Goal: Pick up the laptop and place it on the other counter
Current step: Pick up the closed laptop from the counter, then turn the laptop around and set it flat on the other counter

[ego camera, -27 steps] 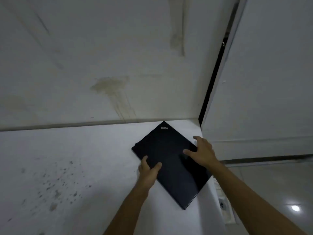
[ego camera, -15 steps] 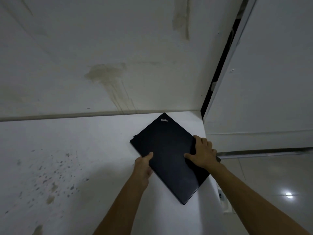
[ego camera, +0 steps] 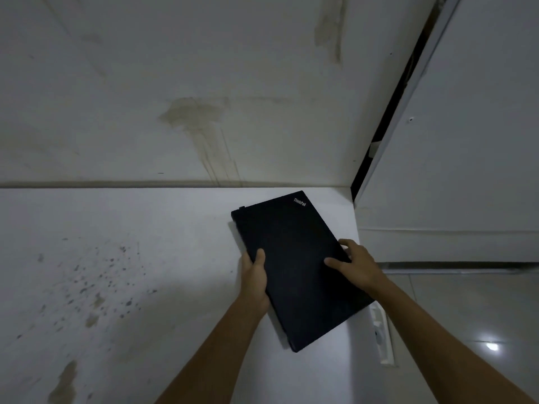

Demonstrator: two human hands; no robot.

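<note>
Head view: closed black laptop (ego camera: 294, 263) sits between both hands over the white counter (ego camera: 145, 258), near its right end, lid up, logo corner far from the hands. Left hand (ego camera: 256, 277) clamps the left edge, thumb on lid, fingers hidden underneath. Right hand (ego camera: 357, 265) grips the right edge, thumb flat on lid, fingers curled over the side.

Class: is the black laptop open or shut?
Shut: the laptop shows only its lid, logo up, gripped by the left hand and right hand.

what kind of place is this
Probably a bare, dim indoor room, perhaps a utility or kitchen area: a white counter speckled with dark spots, a water-stained wall behind it, a glossy tiled floor, and a wall socket.
</note>
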